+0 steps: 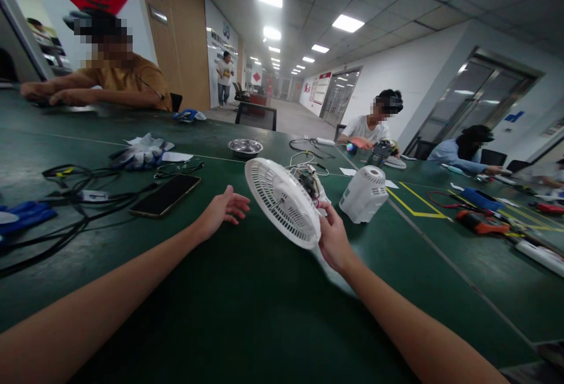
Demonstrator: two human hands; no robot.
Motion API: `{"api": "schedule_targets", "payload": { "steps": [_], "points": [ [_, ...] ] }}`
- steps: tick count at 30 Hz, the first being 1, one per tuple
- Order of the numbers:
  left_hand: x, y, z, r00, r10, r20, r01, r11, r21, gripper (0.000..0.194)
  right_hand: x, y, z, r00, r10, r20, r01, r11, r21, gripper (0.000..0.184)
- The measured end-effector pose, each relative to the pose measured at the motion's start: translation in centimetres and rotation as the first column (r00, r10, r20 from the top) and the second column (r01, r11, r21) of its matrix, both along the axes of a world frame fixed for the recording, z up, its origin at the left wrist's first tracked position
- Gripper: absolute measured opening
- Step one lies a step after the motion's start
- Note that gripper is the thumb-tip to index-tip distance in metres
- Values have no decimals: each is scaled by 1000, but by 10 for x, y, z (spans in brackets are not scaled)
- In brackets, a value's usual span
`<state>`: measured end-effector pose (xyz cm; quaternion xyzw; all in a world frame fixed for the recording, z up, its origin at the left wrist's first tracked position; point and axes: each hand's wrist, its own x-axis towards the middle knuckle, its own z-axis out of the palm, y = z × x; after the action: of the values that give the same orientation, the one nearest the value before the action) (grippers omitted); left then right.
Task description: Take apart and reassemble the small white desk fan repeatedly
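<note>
My right hand grips a round white fan base by its right edge, holding it tilted above the green table. Slotted vents cover the face turned toward me. Behind the disc, a circuit board with wires is partly visible. My left hand is apart from the base, just left of it, palm turned inward and fingers spread, with nothing in it. Just beyond my right hand stands a white plastic housing with vents at its top.
Left on the table lie a phone, black cables and work gloves. A metal bowl sits farther back. To the right are an orange multimeter and a white power strip. Several people work around the table.
</note>
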<state>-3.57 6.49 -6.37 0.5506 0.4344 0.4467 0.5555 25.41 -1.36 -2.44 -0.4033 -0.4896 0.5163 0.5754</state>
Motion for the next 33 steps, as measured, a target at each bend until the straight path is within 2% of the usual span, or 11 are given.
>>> {"api": "schedule_targets", "payload": {
  "steps": [4, 7, 11, 14, 17, 19, 22, 25, 27, 30, 33],
  "points": [
    [-5, -1, 5, 971, -110, 211, 139, 982, -127, 82, 14, 4, 0, 950, -119, 287, 48, 968, 245, 41],
    [-4, -2, 7, 953, -151, 262, 212, 951, -223, 65, 18, 5, -5, 850, -155, 503, -36, 937, 349, 45],
    [-2, 1, 5, 962, -122, 245, 193, 937, -293, 34, 16, 7, -11, 659, -173, 732, -209, 893, 398, 56],
    [-2, 2, 4, 980, -88, 179, 141, 942, -304, 33, 21, 14, -13, 626, -208, 752, -270, 847, 459, 50],
    [-1, 2, 4, 986, -62, 155, 107, 948, -301, 35, 34, 31, -16, 615, -401, 679, -110, 809, 577, 41],
    [0, 1, 4, 988, -46, 148, 89, 949, -302, 35, 44, 45, -20, 530, -542, 653, 20, 777, 629, 52],
    [3, 0, 5, 992, -18, 125, 55, 954, -295, 35, 57, 66, -29, 451, -544, 707, 44, 805, 591, 71],
    [6, -3, 6, 996, -2, 92, 26, 966, -257, 36, 62, 77, -35, 470, -466, 750, 47, 861, 506, 80],
    [7, -5, 6, 999, 5, 41, 4, 975, -221, 39, 62, 78, -35, 529, -430, 731, 105, 888, 447, 81],
    [6, -6, 5, 983, 45, -176, -58, 996, -73, 49, 59, 75, -32, 704, -421, 572, 296, 906, 302, 79],
    [6, -7, 6, 880, 229, -415, -143, 963, 228, 59, 51, 68, -27, 893, -386, 230, 389, 921, 36, 65]
  ]
}}
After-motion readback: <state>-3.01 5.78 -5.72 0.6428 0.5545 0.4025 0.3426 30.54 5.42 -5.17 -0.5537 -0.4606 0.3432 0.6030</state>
